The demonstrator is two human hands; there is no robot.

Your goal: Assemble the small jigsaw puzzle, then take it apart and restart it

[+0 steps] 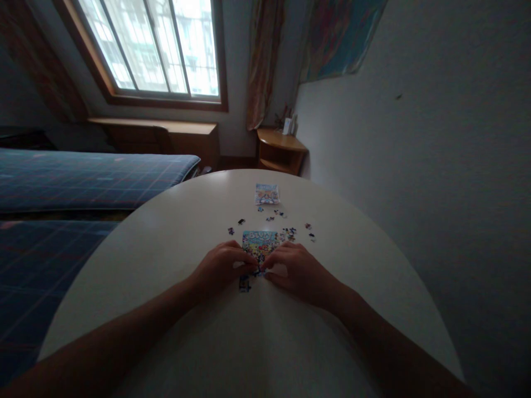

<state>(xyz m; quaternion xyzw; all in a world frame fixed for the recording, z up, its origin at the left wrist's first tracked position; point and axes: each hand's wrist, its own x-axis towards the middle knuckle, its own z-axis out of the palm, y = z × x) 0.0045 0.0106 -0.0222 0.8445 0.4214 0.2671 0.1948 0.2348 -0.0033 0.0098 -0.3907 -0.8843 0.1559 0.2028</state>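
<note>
A partly joined jigsaw puzzle (260, 241), with colourful figures and lettering along its top, lies on the round white table (199, 337). My left hand (224, 268) is closed at its lower left, thumb and index finger pinched on a jigsaw piece. From the right, my right hand (292, 271) pinches at the same lower edge, fingertips close to the left ones. My fingers partly hide the small pieces there. A joined bit of puzzle (244, 284) shows below my left hand.
Loose jigsaw pieces (289, 234) lie beyond and right of the puzzle, with several more scattered around. A small picture packet (266, 194) rests farther back. A checked mattress (95, 177) stands left, a wall (415, 182) right, and a corner shelf (282, 141) behind.
</note>
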